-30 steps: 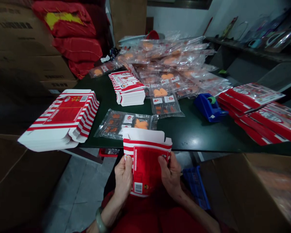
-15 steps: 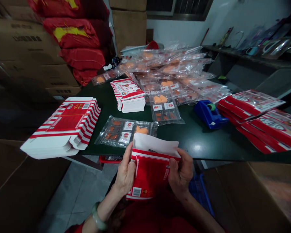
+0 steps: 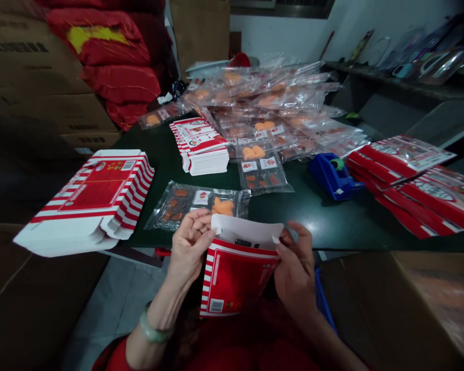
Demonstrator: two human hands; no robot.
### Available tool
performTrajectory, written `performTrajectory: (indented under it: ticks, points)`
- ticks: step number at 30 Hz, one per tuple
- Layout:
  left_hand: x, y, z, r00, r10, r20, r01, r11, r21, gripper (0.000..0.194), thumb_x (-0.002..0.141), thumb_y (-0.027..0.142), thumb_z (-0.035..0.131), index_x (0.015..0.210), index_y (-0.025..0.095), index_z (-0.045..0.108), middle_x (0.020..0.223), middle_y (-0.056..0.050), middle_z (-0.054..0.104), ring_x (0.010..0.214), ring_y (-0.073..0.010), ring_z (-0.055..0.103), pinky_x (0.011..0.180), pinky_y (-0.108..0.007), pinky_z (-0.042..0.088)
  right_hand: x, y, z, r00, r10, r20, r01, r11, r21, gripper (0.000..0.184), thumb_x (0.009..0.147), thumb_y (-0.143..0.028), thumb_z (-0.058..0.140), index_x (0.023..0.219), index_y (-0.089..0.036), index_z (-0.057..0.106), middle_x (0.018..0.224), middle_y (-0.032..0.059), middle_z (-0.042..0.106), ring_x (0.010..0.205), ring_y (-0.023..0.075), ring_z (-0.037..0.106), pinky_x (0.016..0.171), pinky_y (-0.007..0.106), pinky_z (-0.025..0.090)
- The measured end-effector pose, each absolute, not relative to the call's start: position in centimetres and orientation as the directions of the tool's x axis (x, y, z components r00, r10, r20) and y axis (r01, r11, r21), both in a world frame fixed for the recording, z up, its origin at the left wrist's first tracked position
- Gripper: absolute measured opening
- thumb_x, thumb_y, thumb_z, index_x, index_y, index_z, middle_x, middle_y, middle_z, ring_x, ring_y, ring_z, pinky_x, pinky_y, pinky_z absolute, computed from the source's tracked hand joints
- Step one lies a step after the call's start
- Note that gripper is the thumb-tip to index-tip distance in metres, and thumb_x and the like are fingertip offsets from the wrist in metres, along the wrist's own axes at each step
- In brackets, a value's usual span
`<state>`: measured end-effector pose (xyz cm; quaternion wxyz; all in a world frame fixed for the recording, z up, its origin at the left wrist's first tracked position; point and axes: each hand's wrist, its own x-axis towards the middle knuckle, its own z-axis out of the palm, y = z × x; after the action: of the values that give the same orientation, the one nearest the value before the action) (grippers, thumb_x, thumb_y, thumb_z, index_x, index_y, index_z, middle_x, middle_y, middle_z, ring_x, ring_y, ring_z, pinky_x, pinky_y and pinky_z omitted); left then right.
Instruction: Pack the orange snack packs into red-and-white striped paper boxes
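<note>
A red and white striped carton (image 3: 237,281) stands tilted in front of my body, its open top toward the table and its white lid flap raised. My left hand (image 3: 189,247) is closed, pinching the carton's upper left corner by a small white flap. At the upper right corner, my right hand (image 3: 296,263) grips the carton with thumb and fingers, beside another small flap. Something dark shows inside the opening; I cannot make out what it is. Just beyond the carton lies a clear plastic pack (image 3: 174,203) with orange and brown pieces and white printed cards.
Flat striped cartons lie in a large stack (image 3: 96,188) at left and a smaller stack (image 3: 201,147) mid-table. Clear packs (image 3: 263,126) are heaped at the back. A blue tape dispenser (image 3: 332,175) stands near red printed packages (image 3: 417,180) at right. Cardboard boxes (image 3: 371,309) flank me.
My left hand has shifted up from the carton's side to its top corner. My right hand has also moved to the corner flap. The opening is wider, and the view has shifted slightly.
</note>
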<state>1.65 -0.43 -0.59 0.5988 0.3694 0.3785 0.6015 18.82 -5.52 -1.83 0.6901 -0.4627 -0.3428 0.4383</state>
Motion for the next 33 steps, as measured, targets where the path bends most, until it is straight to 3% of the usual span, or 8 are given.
performTrajectory:
  ticks: [2, 6, 11, 15, 18, 22, 29, 33]
  points:
    - [1.1, -0.1, -0.4, 0.081, 0.996, -0.045, -0.451, 0.077, 0.889, 0.039, 0.062, 0.019, 0.081, 0.099, 0.021, 0.068, 0.078, 0.001, 0.067, 0.064, -0.0099, 0.060, 0.060, -0.019, 0.048, 20.2, -4.8, -0.9, 0.151, 0.988, -0.031, -0.382, 0.029, -0.924, 0.027, 0.074, -0.024, 0.063, 0.100, -0.025, 0.058, 0.081, -0.0009, 0.061, 0.071, 0.0142, 0.057, 0.064, 0.026, 0.046]
    - [0.2, 0.3, -0.3, 0.179, 0.983, 0.048, -0.340, 0.016, 0.940, 0.011, 0.065, 0.017, 0.078, 0.075, 0.017, 0.072, 0.078, -0.002, 0.065, 0.068, -0.0113, 0.059, 0.061, -0.021, 0.047, 23.1, -3.3, 0.0, -0.133, 0.990, -0.041, -0.284, -0.078, -0.956, 0.011, 0.069, -0.024, 0.071, 0.078, -0.021, 0.066, 0.078, -0.0002, 0.062, 0.070, 0.0130, 0.057, 0.064, 0.025, 0.045]
    - [0.0, 0.9, 0.1, 0.232, 0.925, 0.302, -0.171, -0.267, 0.948, 0.010, 0.072, 0.009, 0.068, 0.069, 0.017, 0.071, 0.079, -0.003, 0.062, 0.073, -0.0132, 0.060, 0.066, -0.025, 0.049, 24.6, -2.8, 0.8, -0.165, 0.960, 0.228, 0.094, 0.246, -0.965, 0.004, 0.076, -0.018, 0.066, 0.073, -0.020, 0.065, 0.083, 0.0018, 0.061, 0.076, 0.0137, 0.059, 0.068, 0.026, 0.048]
    - [-0.2, 0.9, 0.7, 0.263, 0.831, 0.490, 0.031, -0.515, 0.856, 0.020, 0.075, 0.003, 0.058, 0.072, 0.017, 0.071, 0.081, -0.004, 0.064, 0.075, -0.0138, 0.063, 0.067, -0.026, 0.051, 24.8, -3.1, 0.1, -0.241, 0.781, 0.576, 0.492, 0.610, -0.621, 0.016, 0.084, -0.009, 0.054, 0.083, -0.020, 0.066, 0.093, 0.0059, 0.061, 0.081, 0.0141, 0.061, 0.068, 0.027, 0.051]
    - [-0.4, 0.5, 1.1, 0.334, 0.734, 0.591, 0.149, -0.660, 0.736, 0.023, 0.079, 0.002, 0.051, 0.078, 0.016, 0.069, 0.092, -0.007, 0.069, 0.078, -0.0149, 0.067, 0.069, -0.026, 0.053, 24.7, -3.4, -1.0, -0.310, 0.704, 0.638, 0.600, 0.666, -0.444, 0.023, 0.086, -0.005, 0.047, 0.094, -0.020, 0.062, 0.100, 0.0090, 0.062, 0.087, 0.0150, 0.063, 0.071, 0.028, 0.053]
    - [-0.2, -0.3, 1.6, 0.469, 0.684, 0.559, 0.254, -0.711, 0.656, 0.019, 0.081, 0.004, 0.050, 0.089, 0.016, 0.063, 0.095, -0.009, 0.071, 0.088, -0.0166, 0.069, 0.077, -0.026, 0.054, 24.3, -3.7, -0.6, -0.297, 0.674, 0.677, 0.630, 0.671, -0.391, 0.013, 0.084, -0.007, 0.049, 0.088, -0.018, 0.055, 0.088, 0.0089, 0.065, 0.085, 0.0173, 0.063, 0.072, 0.031, 0.053]
    - [0.6, 0.4, 2.0, 0.498, 0.734, 0.462, 0.295, -0.645, 0.705, 0.020, 0.085, 0.012, 0.050, 0.097, 0.015, 0.066, 0.087, -0.006, 0.074, 0.073, -0.0131, 0.068, 0.064, -0.020, 0.052, 24.2, -1.8, 4.4, -0.604, 0.698, 0.385, 0.742, 0.668, -0.046, 0.018, 0.091, -0.015, 0.044, 0.089, -0.017, 0.061, 0.064, 0.0008, 0.060, 0.051, 0.0115, 0.050, 0.046, 0.025, 0.026]
    - [0.1, 0.9, 1.6, 0.457, 0.819, 0.347, 0.315, -0.513, 0.798, 0.022, 0.085, 0.021, 0.055, 0.099, 0.014, 0.071, 0.081, -0.007, 0.075, 0.058, -0.0115, 0.064, 0.049, -0.018, 0.049, 24.1, -0.9, 6.1, -0.702, 0.687, 0.188, 0.700, 0.714, 0.005, 0.021, 0.088, -0.008, 0.043, 0.091, -0.018, 0.062, 0.064, 0.0000, 0.058, 0.050, 0.0108, 0.045, 0.046, 0.027, 0.018]
